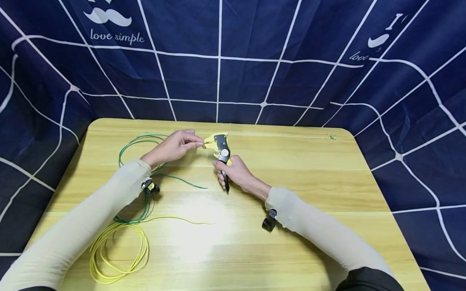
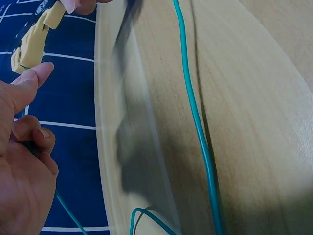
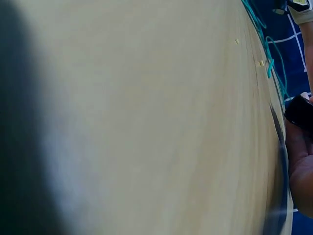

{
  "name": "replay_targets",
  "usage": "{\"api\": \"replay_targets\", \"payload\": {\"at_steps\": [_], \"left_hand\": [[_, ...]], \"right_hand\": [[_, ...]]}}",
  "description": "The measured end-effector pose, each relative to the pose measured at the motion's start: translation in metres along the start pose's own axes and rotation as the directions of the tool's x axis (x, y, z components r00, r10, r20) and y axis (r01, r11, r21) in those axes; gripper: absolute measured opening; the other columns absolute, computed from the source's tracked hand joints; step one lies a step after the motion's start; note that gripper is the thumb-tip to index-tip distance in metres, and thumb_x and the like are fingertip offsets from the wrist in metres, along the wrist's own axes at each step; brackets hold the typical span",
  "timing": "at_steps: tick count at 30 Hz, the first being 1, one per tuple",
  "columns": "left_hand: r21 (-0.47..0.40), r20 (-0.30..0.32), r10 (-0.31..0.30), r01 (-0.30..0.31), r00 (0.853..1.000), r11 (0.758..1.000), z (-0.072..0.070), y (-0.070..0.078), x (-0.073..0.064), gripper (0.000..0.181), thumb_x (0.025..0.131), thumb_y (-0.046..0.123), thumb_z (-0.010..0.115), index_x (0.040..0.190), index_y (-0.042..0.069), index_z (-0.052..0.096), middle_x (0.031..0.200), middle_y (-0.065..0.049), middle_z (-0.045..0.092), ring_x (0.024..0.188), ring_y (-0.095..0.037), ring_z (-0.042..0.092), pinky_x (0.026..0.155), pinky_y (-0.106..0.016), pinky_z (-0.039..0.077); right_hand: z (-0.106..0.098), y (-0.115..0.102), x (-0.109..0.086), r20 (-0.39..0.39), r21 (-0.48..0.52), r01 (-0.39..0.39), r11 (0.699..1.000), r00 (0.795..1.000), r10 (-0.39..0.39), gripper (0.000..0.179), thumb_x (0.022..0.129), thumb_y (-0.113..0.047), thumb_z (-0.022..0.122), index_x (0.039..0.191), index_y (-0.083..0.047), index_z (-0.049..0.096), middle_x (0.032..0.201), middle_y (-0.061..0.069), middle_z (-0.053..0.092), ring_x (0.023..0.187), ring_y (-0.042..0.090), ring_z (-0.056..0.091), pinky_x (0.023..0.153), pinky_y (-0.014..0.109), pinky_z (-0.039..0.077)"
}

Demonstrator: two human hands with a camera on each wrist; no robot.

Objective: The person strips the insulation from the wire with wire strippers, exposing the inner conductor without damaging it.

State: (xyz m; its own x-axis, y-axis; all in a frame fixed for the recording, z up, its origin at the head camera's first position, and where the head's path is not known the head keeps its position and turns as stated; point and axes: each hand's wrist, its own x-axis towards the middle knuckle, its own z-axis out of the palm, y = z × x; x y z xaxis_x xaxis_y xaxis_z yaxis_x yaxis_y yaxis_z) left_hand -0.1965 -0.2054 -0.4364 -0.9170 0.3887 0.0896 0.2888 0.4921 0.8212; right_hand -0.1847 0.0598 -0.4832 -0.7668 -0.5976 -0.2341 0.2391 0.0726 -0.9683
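Pinched between the thumb and fingers of my left hand [image 1: 178,144] is a green wire [image 2: 66,208]; its end meets the yellow jaw side of a wire stripper [image 1: 223,141]. The stripper has a yellow-and-black head and dark handles. My right hand [image 1: 237,173] grips those handles, fingers wrapped round them, above the table. In the left wrist view the stripper's yellow nose [image 2: 34,46] stands right at my left fingertips. The right wrist view catches only part of my right hand [image 3: 301,171] around a black handle [image 3: 299,112].
Loops of green wire [image 1: 121,151] lie under my left forearm, one loose end pointing right. A yellow wire coil [image 1: 95,258] sits at the table's front left. Small green scraps [image 1: 332,137] lie at the back right. Dark blue cloth [image 1: 240,76] hangs behind the wooden table [image 1: 291,161].
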Motion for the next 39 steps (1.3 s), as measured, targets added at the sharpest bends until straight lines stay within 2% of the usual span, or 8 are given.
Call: {"api": "replay_targets", "payload": {"at_steps": [2,13,16,18,25,28,34,39], "left_hand": [[0.001,-0.002,0.002,-0.002,1.000,1.000,0.0000,-0.0004,0.0004,0.016,0.108,0.009,0.070,0.111,0.005,0.085,0.107,-0.012,0.075,0.096,-0.028,0.053,0.089,-0.039,0.043],[0.012,-0.003,-0.004,0.004,1.000,1.000,0.0002,-0.0022,-0.0015,0.017,0.109,0.011,0.069,0.111,0.007,0.086,0.096,-0.012,0.064,0.092,-0.027,0.049,0.084,-0.041,0.041],[0.010,0.009,-0.029,0.029,1.000,1.000,0.0003,-0.0028,-0.0025,0.018,0.109,0.011,0.068,0.116,0.006,0.084,0.112,-0.015,0.075,0.123,-0.038,0.058,0.111,-0.047,0.042],[0.009,0.012,-0.041,0.041,0.999,0.999,0.0002,-0.0026,-0.0030,0.019,0.109,0.011,0.068,0.117,0.005,0.084,0.126,-0.014,0.077,0.148,-0.042,0.046,0.127,-0.051,0.026],[0.016,0.007,-0.022,0.022,1.000,1.000,0.0012,-0.0006,-0.0027,0.019,0.109,0.008,0.067,0.117,0.004,0.084,0.119,-0.016,0.076,0.137,-0.042,0.055,0.118,-0.048,0.039],[0.023,0.018,-0.037,0.037,0.999,0.999,0.0010,-0.0007,-0.0021,0.019,0.109,0.007,0.066,0.118,0.004,0.083,0.132,-0.014,0.075,0.156,-0.049,0.033,0.130,-0.055,0.016],[0.012,0.028,-0.031,0.030,0.999,0.999,0.0007,-0.0019,-0.0031,0.020,0.110,0.007,0.064,0.118,0.003,0.083,0.127,-0.010,0.077,0.145,-0.048,0.047,0.123,-0.057,0.031],[0.034,0.035,-0.029,0.027,0.999,0.999,-0.0001,-0.0033,-0.0038,0.022,0.112,0.008,0.063,0.121,0.003,0.082,0.109,-0.017,0.071,0.108,-0.036,0.056,0.094,-0.046,0.044]], "right_hand": [[0.0001,0.0008,0.0005,-0.011,-0.001,0.001,1.000,1.000,-0.002,0.036,0.107,-0.024,0.066,0.083,0.002,0.061,0.060,0.007,0.059,0.047,0.021,0.057,0.048,0.036,0.054],[0.0020,0.0015,0.0026,-0.043,-0.023,-0.021,1.000,0.999,0.020,0.036,0.107,-0.024,0.065,0.079,-0.001,0.061,0.057,0.007,0.057,0.044,0.020,0.055,0.046,0.035,0.053],[0.0026,0.0017,0.0024,-0.065,-0.037,-0.030,0.999,0.998,0.028,0.037,0.107,-0.023,0.065,0.077,-0.002,0.060,0.055,0.006,0.055,0.043,0.019,0.053,0.044,0.033,0.051],[0.0033,0.0019,0.0022,-0.097,-0.057,-0.021,0.998,0.995,0.016,0.038,0.106,-0.023,0.065,0.073,-0.006,0.059,0.053,0.004,0.052,0.041,0.016,0.050,0.042,0.030,0.048],[0.0056,-0.0001,0.0006,-0.160,-0.106,-0.017,0.994,0.987,0.000,0.040,0.105,-0.022,0.066,0.068,-0.010,0.057,0.050,0.001,0.049,0.040,0.014,0.047,0.040,0.027,0.043],[0.0056,-0.0013,-0.0014,-0.150,-0.095,-0.032,0.995,0.989,0.018,0.039,0.104,-0.023,0.067,0.068,-0.010,0.057,0.051,0.001,0.049,0.040,0.014,0.048,0.040,0.027,0.045],[0.0058,-0.0014,-0.0036,-0.117,0.006,-0.042,0.999,0.992,0.043,0.036,0.104,-0.023,0.071,0.074,-0.006,0.060,0.056,0.004,0.056,0.043,0.016,0.053,0.045,0.031,0.051],[0.0017,-0.0022,-0.0062,-0.095,0.066,-0.020,0.998,0.995,0.026,0.033,0.104,-0.022,0.071,0.082,0.001,0.064,0.064,0.008,0.061,0.050,0.020,0.059,0.053,0.035,0.058]]}}
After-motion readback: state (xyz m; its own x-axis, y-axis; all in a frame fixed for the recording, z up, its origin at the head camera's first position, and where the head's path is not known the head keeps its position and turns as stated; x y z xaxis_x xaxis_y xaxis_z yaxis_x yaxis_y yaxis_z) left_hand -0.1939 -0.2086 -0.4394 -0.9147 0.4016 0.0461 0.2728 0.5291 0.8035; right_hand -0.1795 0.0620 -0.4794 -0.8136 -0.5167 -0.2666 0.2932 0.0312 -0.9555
